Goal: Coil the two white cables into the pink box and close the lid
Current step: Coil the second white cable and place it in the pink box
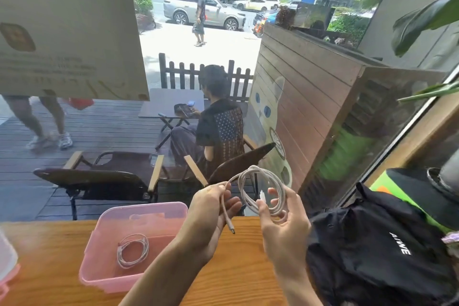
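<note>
An open pink box [99, 253] stands on the wooden table, left of my hands. One white cable [133, 251] lies coiled on its floor. The second white cable [263, 181] is up in the air, wound into several loops. My right hand [283, 226] grips the bottom of the loops, with a white plug showing by its fingertips. My left hand [211, 211] pinches the loose end, and the plug tip hangs down below its palm. Both hands are to the right of the box and above the table's far edge.
A translucent lid [7, 271] with a pink edge shows at the far left. A black backpack [380, 246] fills the table's right side. The wooden table [49, 256] ends at a window, with chairs and people outside.
</note>
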